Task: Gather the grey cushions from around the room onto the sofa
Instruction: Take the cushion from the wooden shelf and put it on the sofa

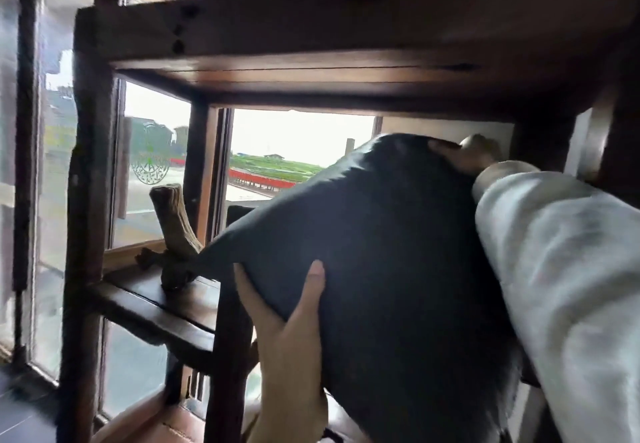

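A dark grey cushion [374,245] fills the middle of the view, tilted, inside an open compartment of a dark wooden shelf unit [242,27]. My left hand [291,325] grips its lower left edge from below, thumb pressed on the front. My right hand [474,157] holds the cushion's top right corner, with a pale grey sleeve running down the right side. The cushion's left corner touches a small wooden ornament. No sofa is in view.
A gnarled wooden ornament [173,235] stands on the lower shelf board [156,300] left of the cushion. The upper shelf board [311,72] hangs low over the cushion. Window panes [152,165] lie behind the shelf; a shelf post [228,356] stands beside my left wrist.
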